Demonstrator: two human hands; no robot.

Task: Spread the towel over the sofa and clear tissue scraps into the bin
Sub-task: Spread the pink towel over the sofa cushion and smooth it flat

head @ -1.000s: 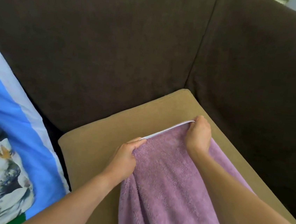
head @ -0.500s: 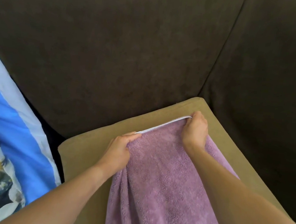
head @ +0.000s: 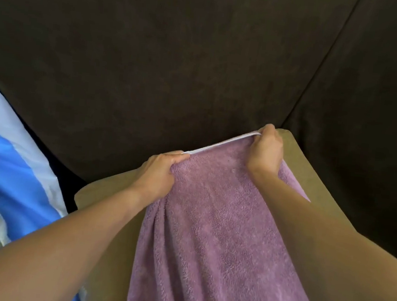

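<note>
A fluffy purple towel [head: 217,238] with a white trimmed far edge lies along the tan seat cushion [head: 104,197] of a dark brown sofa [head: 177,62]. My left hand [head: 159,174] grips the towel's far left corner. My right hand [head: 266,150] grips the far right corner, close to the sofa's backrest. The white edge runs taut between both hands. Loose folds hang in the towel below my left hand. No tissue scraps and no bin are in view.
A blue and white cushion [head: 7,167] with a printed picture leans at the left, beside the tan cushion. The sofa's right arm or side cushion [head: 379,120] rises just beyond my right hand.
Both hands have carried the towel's far edge farther back, up to the backrest, and the view has shifted left and closer.
</note>
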